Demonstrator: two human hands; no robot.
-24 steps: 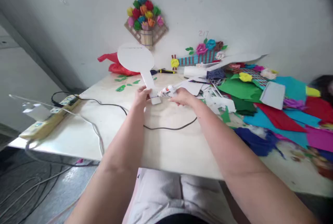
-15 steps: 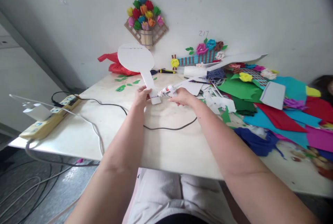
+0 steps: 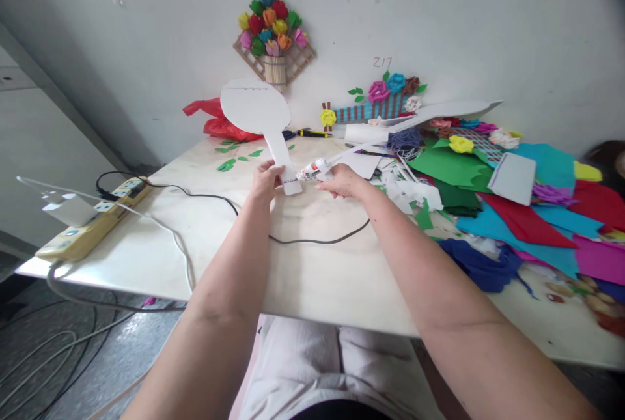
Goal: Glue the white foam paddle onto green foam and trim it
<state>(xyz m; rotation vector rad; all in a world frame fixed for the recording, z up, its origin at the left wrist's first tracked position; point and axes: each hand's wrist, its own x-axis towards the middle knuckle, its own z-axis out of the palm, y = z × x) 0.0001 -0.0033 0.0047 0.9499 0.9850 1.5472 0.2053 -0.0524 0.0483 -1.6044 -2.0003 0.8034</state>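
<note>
My left hand (image 3: pixel 267 179) pinches the narrow stem of a white card cutout (image 3: pixel 256 107), which has a round head and a strip-like lower end. The head rises away from me, in front of the wall. My right hand (image 3: pixel 342 182) is wrapped round a white glue gun (image 3: pixel 317 168), its nozzle pointing left at the lower end of the stem. Purple marks show across the stem near the nozzle. Whether the nozzle touches the card I cannot tell.
A yellow power strip (image 3: pixel 81 231) with cords lies at the left table edge. Coloured paper and felt sheets (image 3: pixel 522 224) heap up on the right. Green paper leaves (image 3: pixel 227 165) and a red plastic bag (image 3: pixel 229 130) lie behind. A black cord (image 3: pixel 322 241) crosses the table before me.
Almost nothing differs. Both hands, the card cutout and the glue gun keep their places.
</note>
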